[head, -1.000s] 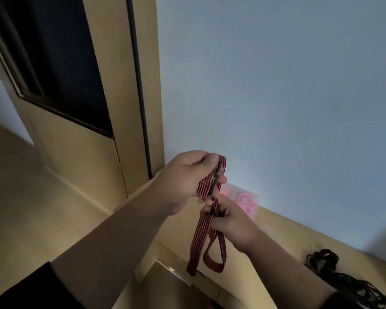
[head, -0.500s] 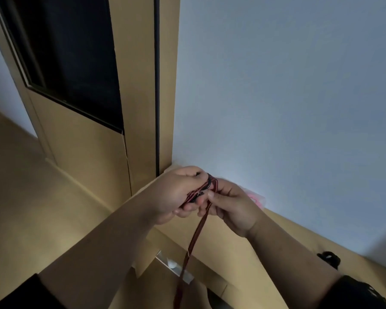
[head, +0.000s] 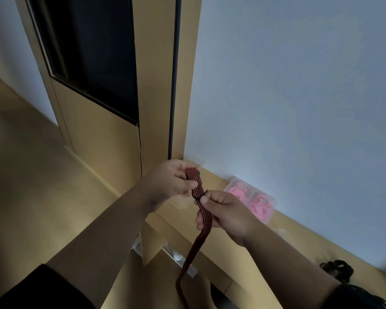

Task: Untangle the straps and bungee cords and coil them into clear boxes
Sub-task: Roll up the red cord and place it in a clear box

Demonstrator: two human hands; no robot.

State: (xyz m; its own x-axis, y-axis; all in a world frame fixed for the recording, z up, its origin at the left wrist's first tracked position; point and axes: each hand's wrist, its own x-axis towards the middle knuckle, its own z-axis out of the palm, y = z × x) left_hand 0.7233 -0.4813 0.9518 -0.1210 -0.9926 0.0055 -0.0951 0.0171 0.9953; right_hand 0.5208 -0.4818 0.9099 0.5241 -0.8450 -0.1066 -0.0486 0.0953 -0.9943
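A red strap with black stripes (head: 204, 216) runs between both hands in front of me. My left hand (head: 168, 179) pinches its upper end, where the strap folds over. My right hand (head: 223, 211) grips the strap just below a small dark metal ring (head: 205, 192), thumb on top. The rest of the strap hangs down past the lower edge of the view. A clear box (head: 251, 199) holding pink straps sits on the wooden surface (head: 294, 237) against the wall. A black tangle of cords (head: 338, 267) lies at the lower right, partly behind my right arm.
A tan door frame (head: 158, 85) with a dark panel (head: 87, 45) stands on the left. A white wall (head: 299, 97) rises behind the wooden surface. Metal brackets (head: 176, 255) show under the surface's edge. Tan floor spreads to the left.
My hands have drawn apart along the strap: the left keeps the top end, the right has slid lower, below the ring. The hanging loop has dropped into one long length.
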